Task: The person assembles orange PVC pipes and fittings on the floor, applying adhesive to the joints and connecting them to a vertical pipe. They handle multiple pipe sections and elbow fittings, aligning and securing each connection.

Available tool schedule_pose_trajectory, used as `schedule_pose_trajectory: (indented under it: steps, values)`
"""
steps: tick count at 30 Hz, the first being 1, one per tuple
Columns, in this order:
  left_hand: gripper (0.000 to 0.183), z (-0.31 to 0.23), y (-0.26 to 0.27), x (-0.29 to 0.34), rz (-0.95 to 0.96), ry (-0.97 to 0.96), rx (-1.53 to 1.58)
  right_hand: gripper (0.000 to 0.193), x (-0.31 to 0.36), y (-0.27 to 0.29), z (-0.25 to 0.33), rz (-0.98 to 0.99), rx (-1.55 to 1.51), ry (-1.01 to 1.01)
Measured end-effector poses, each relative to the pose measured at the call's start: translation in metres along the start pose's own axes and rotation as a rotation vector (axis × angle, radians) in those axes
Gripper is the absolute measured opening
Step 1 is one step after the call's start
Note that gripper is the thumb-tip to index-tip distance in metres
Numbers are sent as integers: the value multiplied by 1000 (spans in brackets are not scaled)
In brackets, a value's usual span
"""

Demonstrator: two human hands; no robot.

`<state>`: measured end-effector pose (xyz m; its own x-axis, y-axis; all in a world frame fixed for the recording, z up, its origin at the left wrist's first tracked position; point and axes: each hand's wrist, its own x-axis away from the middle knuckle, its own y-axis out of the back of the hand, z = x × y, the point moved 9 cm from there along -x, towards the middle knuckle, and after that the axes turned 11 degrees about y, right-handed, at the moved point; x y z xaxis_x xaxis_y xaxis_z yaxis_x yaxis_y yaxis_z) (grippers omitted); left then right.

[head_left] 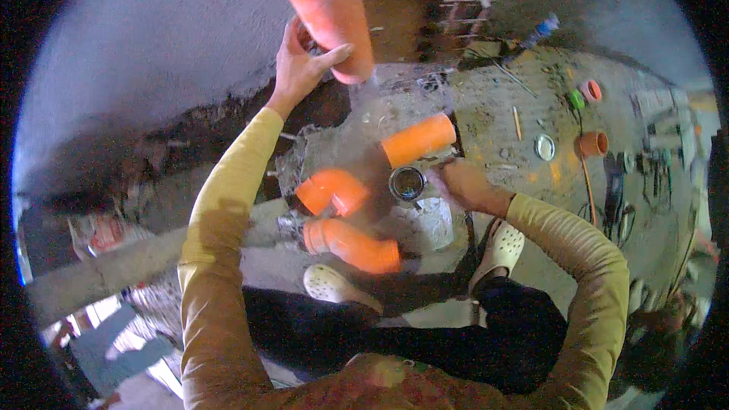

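Note:
My left hand (pixel 304 64) is raised at the upper left, its thumb across the lower end of a long orange pipe (pixel 326 11) that slants down from the top edge. The hand's other fingers are partly hidden behind the pipe. Lower down, my right hand (pixel 471 186) is closed at the right side of a small round open tin (pixel 408 184) with a dark inside; its fingertips are blurred. Beyond the tin lies a short orange pipe piece (pixel 420 140). An orange elbow fitting (pixel 334 190) and a longer bent orange fitting (pixel 351 246) lie to its left.
A pale clear-looking sheet or bag (pixel 433 224) lies below the tin. On the right are a round metal lid (pixel 544 146), a pencil-like stick (pixel 517 123), a brown-orange pipe collar (pixel 593 143) and a blue-capped bottle (pixel 545 26). A grey wall (pixel 167 38) rises at the left; a beam (pixel 114 273) crosses below it.

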<state>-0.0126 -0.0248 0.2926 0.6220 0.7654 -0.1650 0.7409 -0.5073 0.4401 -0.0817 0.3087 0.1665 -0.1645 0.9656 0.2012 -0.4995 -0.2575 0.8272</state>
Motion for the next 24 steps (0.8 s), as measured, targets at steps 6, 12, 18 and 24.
schedule_pose_trajectory:
  steps: [6, 12, 18, 24]
  values:
    - [97, -25, -28, 4, 76, -177, 221, 13, 79, -25, -36, -559, -575, -289]
    - [77, -11, -18, -8, 147, -138, 167, 23, 33, -10, -10, -876, -856, -340]
    - [65, -6, -2, 4, 107, -105, 170, 21, -66, -13, 20, -1510, -1475, -323]
    - [67, -11, 17, 12, 60, -89, 124, 17, -144, -47, 16, -1695, -1806, -255]
